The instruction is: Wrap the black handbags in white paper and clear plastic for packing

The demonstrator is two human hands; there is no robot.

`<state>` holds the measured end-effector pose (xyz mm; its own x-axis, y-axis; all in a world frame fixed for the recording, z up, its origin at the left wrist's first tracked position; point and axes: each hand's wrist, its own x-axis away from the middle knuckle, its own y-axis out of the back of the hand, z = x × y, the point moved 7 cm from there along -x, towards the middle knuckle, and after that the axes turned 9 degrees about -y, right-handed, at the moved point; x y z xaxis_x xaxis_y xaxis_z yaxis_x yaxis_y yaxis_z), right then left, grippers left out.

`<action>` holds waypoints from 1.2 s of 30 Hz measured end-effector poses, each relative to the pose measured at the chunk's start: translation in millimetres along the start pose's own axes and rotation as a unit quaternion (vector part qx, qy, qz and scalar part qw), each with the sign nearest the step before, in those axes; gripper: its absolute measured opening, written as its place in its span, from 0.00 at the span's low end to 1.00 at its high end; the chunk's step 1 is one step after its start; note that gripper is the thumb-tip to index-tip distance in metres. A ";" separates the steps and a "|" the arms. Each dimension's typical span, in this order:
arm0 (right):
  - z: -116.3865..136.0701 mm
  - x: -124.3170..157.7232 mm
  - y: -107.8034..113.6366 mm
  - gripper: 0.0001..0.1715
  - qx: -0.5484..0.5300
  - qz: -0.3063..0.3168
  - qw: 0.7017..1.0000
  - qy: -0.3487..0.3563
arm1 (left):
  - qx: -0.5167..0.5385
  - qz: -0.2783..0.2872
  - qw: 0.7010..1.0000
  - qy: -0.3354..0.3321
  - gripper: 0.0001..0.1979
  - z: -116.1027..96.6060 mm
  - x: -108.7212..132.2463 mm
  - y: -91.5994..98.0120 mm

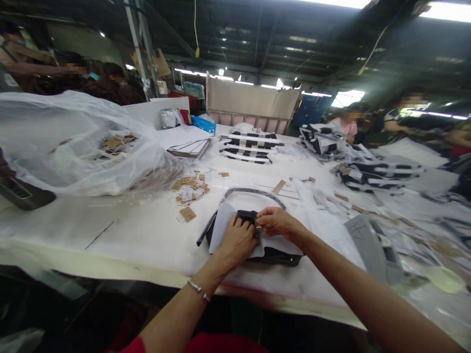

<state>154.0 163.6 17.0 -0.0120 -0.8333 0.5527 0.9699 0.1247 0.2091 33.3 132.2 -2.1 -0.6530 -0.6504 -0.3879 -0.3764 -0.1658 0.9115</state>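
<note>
A black handbag [281, 257] lies on the table close to its front edge, its curved handle [253, 190] pointing away from me. White sheets of paper [222, 223] partly cover the bag. My left hand [239, 239] rests over the bag's middle, fingers curled onto a black strap or flap. Beside it, my right hand [276, 223] pinches at what looks like a small metal fitting on the bag. The fingers hide most of that fitting. A loose brown tag [187, 214] lies left of the bag.
Brown tags [189, 189] are piled left of the handle. Clear plastic [84, 147] bulges at the left, beside a dark tool [24, 189]. Black-and-white checked bags [250, 147] are stacked behind. More wrapped bags [379, 176] and a grey card [371, 245] lie right. Other people work beyond.
</note>
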 end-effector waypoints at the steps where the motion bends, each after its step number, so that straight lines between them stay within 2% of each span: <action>1: -2.2 1.3 -3.7 0.13 0.000 0.000 1.000 -0.004 | -0.003 0.007 1.000 0.016 0.17 2.1 1.1 -2.2; 4: -12.1 2.3 -10.7 0.12 0.005 -0.009 1.000 -0.003 | -0.005 0.029 0.998 0.054 0.21 7.7 1.2 -7.3; 8: -22.7 -4.2 -10.0 0.11 0.030 -0.027 0.998 0.040 | -0.007 0.050 0.996 0.076 0.28 13.1 -0.4 -7.3; 14: -31.8 -8.0 -5.6 0.10 0.119 -0.054 0.988 0.084 | 0.001 0.083 0.996 0.042 0.32 16.1 1.6 1.5; 20: -28.6 7.1 -6.4 0.09 0.186 -0.098 0.966 0.148 | -0.026 0.060 0.995 0.072 0.34 12.7 7.7 12.1; 24: -27.1 11.3 -9.4 0.06 0.246 -0.109 0.947 0.174 | -0.012 0.000 0.996 0.086 0.27 8.3 17.3 21.0; 26: -24.6 14.3 -10.7 0.05 0.303 -0.139 0.920 0.208 | 0.015 -0.026 0.998 0.062 0.23 5.8 23.1 23.1; 28: -23.7 18.0 -13.4 0.05 0.347 -0.161 0.889 0.251 | 0.055 -0.040 0.998 0.009 0.18 1.5 27.9 21.3; 32: -32.1 21.8 -20.0 0.09 0.372 -0.139 0.864 0.309 | 0.122 -0.018 0.988 -0.095 0.06 -7.8 34.6 7.9; 36: -39.3 21.8 -24.2 0.10 0.396 -0.103 0.860 0.305 | 0.126 0.005 0.988 -0.087 0.06 -5.7 36.8 -0.6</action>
<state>139.9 121.3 -7.7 0.2017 -0.9787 -0.0375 0.4893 0.0676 0.8695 13.2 104.1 -16.2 -0.7525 -0.5101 -0.4166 -0.5067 0.0443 0.8610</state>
